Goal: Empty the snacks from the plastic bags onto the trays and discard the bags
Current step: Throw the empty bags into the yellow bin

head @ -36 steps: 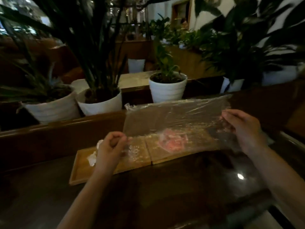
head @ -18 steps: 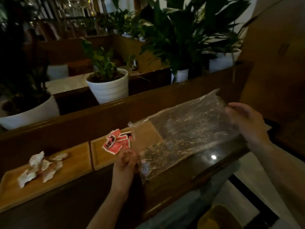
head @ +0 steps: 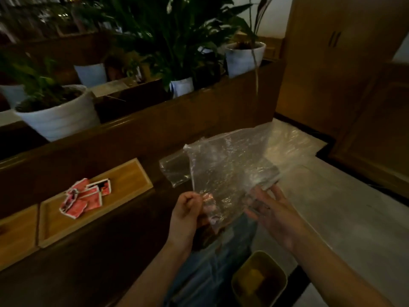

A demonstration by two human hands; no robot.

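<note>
I count two wooden trays (head: 130, 173) along the counter's far edge, the left one cut off by the frame, and one heap of red snack packets (head: 85, 197), roughly six, though the overlap keeps me from being sure. I see one clear plastic bag (head: 225, 171), one yellowish bin (head: 259, 282), and at least five white plant pots (head: 59, 116) on the ledge.

You are standing in what looks like a restaurant or café: a dark polished counter (head: 93, 258) carries wooden serving trays (head: 124, 196) along its far edge, behind it a wooden partition (head: 199, 116) is lined with potted plants (head: 59, 116), and a wooden cabinet (head: 336, 58) stands beyond.
</note>
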